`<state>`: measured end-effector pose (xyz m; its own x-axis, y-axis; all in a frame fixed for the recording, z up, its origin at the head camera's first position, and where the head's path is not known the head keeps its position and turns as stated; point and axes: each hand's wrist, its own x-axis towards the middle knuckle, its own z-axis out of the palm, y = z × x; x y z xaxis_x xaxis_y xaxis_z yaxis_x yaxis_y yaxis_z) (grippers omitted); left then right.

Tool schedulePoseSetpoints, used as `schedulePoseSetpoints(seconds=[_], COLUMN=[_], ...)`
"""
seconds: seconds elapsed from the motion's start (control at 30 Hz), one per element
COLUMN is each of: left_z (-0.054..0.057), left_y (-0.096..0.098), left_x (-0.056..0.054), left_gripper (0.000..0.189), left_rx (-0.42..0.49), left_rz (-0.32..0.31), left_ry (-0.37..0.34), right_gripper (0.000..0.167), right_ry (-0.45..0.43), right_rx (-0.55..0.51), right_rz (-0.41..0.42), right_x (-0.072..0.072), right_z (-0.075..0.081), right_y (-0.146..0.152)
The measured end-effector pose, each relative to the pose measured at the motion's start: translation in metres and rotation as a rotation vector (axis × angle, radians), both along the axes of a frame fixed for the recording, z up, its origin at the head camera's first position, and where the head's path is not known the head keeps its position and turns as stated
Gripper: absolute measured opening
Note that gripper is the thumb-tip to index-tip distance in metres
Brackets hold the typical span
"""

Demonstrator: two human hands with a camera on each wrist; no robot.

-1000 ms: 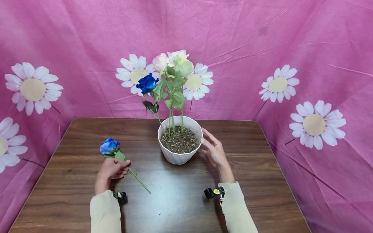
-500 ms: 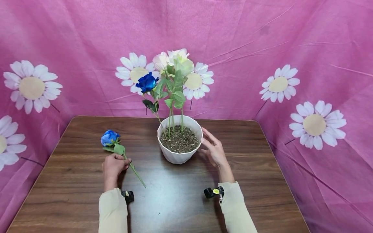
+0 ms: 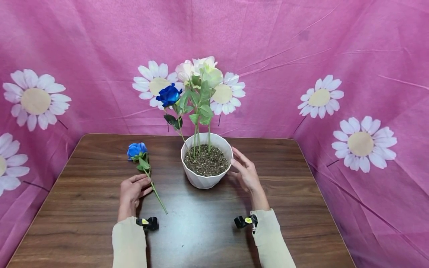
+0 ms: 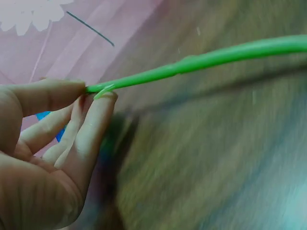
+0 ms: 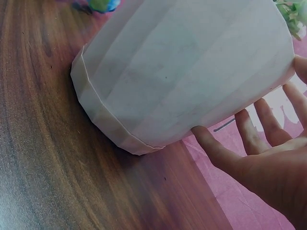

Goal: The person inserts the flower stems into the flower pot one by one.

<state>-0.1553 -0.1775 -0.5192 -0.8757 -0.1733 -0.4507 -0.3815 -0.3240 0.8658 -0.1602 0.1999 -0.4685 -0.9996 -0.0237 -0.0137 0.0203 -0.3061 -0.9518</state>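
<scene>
My left hand (image 3: 130, 192) pinches the green stem of a blue rose (image 3: 136, 150) just below its leaves, left of the pot. The bloom points away from me and the bare stem end slants toward me. Up close in the left wrist view, the stem (image 4: 192, 63) runs out between thumb and fingertips. A white faceted flowerpot (image 3: 205, 181) filled with soil stands at the table's middle. On its right side rest the spread, nearly straight fingers of my right hand (image 3: 247, 175); the right wrist view shows fingertips right at the pot wall (image 5: 172, 76).
Out of the soil (image 3: 209, 163) rise a darker blue rose (image 3: 169, 95) leaning left and several pale pink and whitish flowers (image 3: 205, 70) on leafy stems. Behind the brown wooden table (image 3: 288, 193) hangs a pink cloth (image 3: 268, 33) printed with daisies.
The blue rose in my left hand has shifted right and swung its bloom away from me, so it lies less slanted. My left hand moved slightly right; right hand and pot stayed put.
</scene>
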Motion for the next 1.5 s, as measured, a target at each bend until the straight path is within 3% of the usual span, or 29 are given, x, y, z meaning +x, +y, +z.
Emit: schedulePoseSetpoints(seconds=[0.13,0.37,0.63,0.77,1.0,1.13,1.33,1.5], left_z=[0.004,0.018,0.053,0.074,0.115,0.131,0.139,0.142], left_y=[0.003,0.007,0.021,0.031,0.056,0.073,0.096,0.109], left_x=[-0.003,-0.012,-0.028,-0.035,-0.044,-0.05,-0.055,-0.056], left_gripper=[0.017,0.017,0.014,0.013,0.008,0.01,0.02,0.027], left_rx=[0.119,0.385,0.582,0.649,0.608,0.535,0.401,0.347], left_rz=[0.043,0.084,0.154,0.148,0.104,0.109,0.098,0.07], left_ry=[0.036,0.165,0.375,0.452,0.558,0.611,0.632,0.633], right_gripper=[0.055,0.055,0.056,0.056,0.056,0.059,0.058,0.061], right_ry=[-0.003,-0.009,-0.002,-0.012,0.001,0.05,0.122,0.083], right_rx=[-0.005,-0.007,-0.001,0.004,0.005,0.035,0.064,0.049], right_rz=[-0.005,-0.003,0.0,-0.001,-0.002,0.016,0.056,0.034], right_x=[0.0,0.002,0.001,0.002,0.002,0.0,-0.004,-0.001], right_z=[0.0,0.001,0.002,0.002,0.002,-0.004,-0.017,-0.006], right_y=[-0.001,-0.001,-0.001,0.0,0.0,0.003,0.009,0.003])
